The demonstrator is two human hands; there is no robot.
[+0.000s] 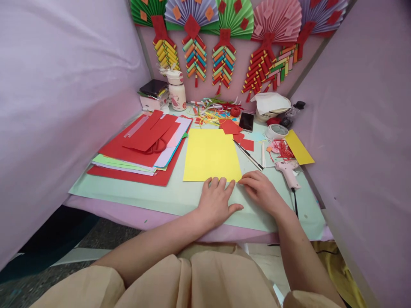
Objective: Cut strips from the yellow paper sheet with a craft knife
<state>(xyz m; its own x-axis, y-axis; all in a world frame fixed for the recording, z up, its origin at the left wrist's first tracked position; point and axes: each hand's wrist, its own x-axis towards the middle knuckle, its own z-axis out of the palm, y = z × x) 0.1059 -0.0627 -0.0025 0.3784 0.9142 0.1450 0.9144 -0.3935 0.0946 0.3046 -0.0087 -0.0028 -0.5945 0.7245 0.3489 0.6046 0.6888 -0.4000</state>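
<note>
A flat yellow sheet of paper lies in the middle of the table. My left hand rests at its near edge with fingers spread, the fingertips touching the paper and the thumb stretched to the right. At the sheet's near right corner, my right hand has its thumb and forefinger pinched together on the paper's corner. Just beyond the right hand lie a dark pen-like tool and a white stick. A pale pink glue gun with a black cord is farther right.
Red, green and lilac sheets are stacked on the left. Paper scraps, a phone, a tape roll and a covered bowl line the back. A bottle stands back left. Paper fans hang on the wall.
</note>
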